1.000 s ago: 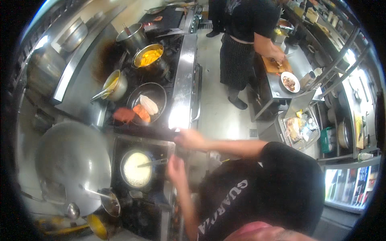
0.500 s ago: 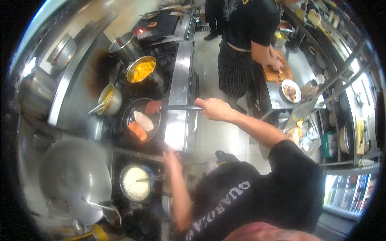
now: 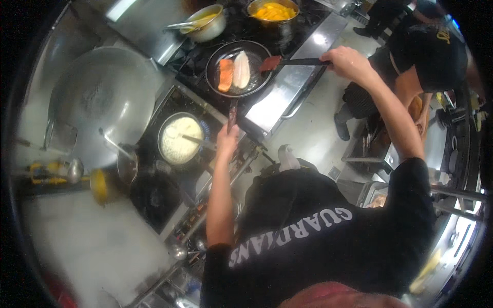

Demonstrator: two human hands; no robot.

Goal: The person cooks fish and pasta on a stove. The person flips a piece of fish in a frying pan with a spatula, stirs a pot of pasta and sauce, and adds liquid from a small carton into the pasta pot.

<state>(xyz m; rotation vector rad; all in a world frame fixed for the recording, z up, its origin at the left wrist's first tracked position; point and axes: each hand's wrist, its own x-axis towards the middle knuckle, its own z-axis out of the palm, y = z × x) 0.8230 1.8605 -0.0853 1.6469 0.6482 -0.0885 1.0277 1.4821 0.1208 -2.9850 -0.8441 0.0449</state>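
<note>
A black frying pan [image 3: 251,54] sits on the stove with an orange fish fillet [image 3: 225,75] and a pale fillet [image 3: 241,69] in it. My left hand [image 3: 226,142] grips the pan's handle [image 3: 232,114] at its near end. My right hand [image 3: 347,60] holds a spatula [image 3: 287,62] by its dark handle. Its reddish blade rests at the pan's right rim, beside the pale fillet.
A pot of white mash [image 3: 179,139] with a spoon stands left of my left hand. A big wok [image 3: 102,95] is further left. Two pots with yellow food [image 3: 271,9] stand at the back. Another person [image 3: 426,61] in black works at the right counter.
The view has swung, and the stove now fills the upper left. My left hand went from the mash pot to the pan handle. My right hand now holds the spatula at the pan.
</note>
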